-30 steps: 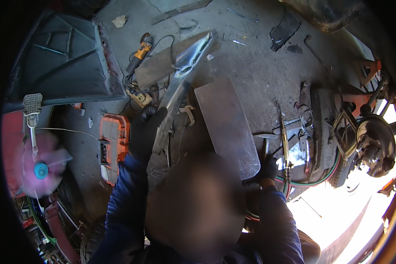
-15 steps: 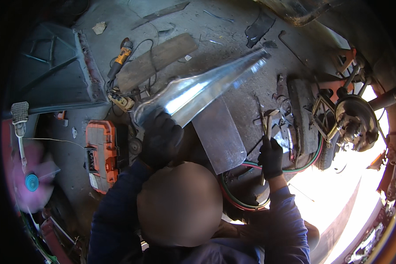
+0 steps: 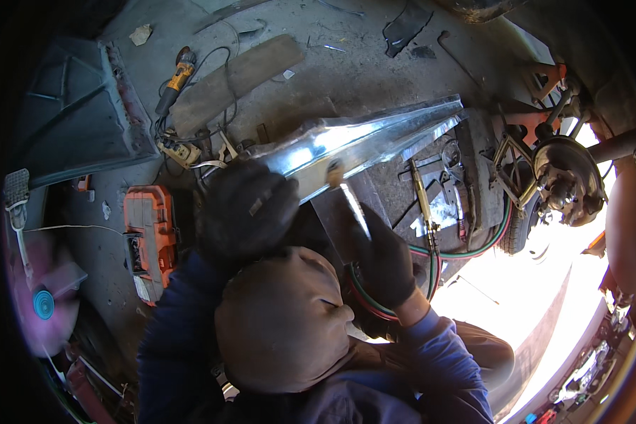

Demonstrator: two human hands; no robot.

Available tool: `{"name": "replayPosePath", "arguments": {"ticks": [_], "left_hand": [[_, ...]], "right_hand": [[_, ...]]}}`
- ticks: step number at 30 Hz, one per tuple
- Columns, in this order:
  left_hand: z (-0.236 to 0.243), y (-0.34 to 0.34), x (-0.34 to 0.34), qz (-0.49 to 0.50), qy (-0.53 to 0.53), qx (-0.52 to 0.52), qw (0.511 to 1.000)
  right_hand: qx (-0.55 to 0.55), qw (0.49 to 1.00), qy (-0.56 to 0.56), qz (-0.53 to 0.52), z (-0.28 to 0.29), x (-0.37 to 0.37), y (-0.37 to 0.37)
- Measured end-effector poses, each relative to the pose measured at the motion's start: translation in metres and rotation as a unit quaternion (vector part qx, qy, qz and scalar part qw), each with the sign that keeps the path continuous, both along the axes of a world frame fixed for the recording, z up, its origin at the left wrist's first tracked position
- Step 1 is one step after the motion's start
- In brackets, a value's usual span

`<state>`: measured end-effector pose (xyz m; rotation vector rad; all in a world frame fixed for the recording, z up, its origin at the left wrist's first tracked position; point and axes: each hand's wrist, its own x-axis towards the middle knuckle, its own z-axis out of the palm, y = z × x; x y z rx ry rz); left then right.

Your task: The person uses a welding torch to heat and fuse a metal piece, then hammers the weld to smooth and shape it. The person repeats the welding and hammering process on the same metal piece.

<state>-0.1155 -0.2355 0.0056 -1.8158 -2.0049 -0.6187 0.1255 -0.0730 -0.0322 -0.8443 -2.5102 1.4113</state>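
My left hand (image 3: 251, 208), in a dark glove, is closed on the near left end of a long, shiny folded sheet-metal panel (image 3: 353, 145). The panel tapers toward its far right end and is tilted above the floor. My right hand (image 3: 385, 258), also gloved, grips a hammer (image 3: 353, 208) by its handle. The hammer is blurred by motion. Its head appears over the panel's near edge; I cannot tell whether it touches. Beneath the panel a flat metal plate (image 3: 343, 233) shows in part, half covered by my right hand.
A brass gas torch (image 3: 422, 194) with red and green hoses (image 3: 491, 244) lies right of the panel. A wheel hub (image 3: 569, 187) stands far right. An orange toolbox (image 3: 150, 237), a spinning fan (image 3: 44, 304), a yellow angle grinder (image 3: 178, 79) and a dark car door (image 3: 78, 113) are left.
My right hand has swung the hammer leftward and up over the panel. The panel's far end has shifted right and down in view, and the torch is now uncovered. The view has shifted slightly.
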Motion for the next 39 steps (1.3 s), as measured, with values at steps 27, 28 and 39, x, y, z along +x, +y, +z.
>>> {"name": "replayPosePath", "arguments": {"ticks": [27, 28, 39], "left_hand": [[0.008, -0.011, -0.018, 0.101, -0.11, -0.221, 0.964], [0.007, -0.011, -0.021, 0.096, -0.109, -0.224, 0.964], [0.014, -0.01, -0.027, 0.1, -0.131, -0.236, 0.958]], "right_hand": [[0.06, 0.982, 0.005, -0.176, 0.065, 0.025, 0.022], [0.039, 0.979, 0.031, -0.199, 0.069, 0.024, 0.024], [-0.11, 0.986, -0.01, -0.127, 0.034, 0.025, 0.035]]}}
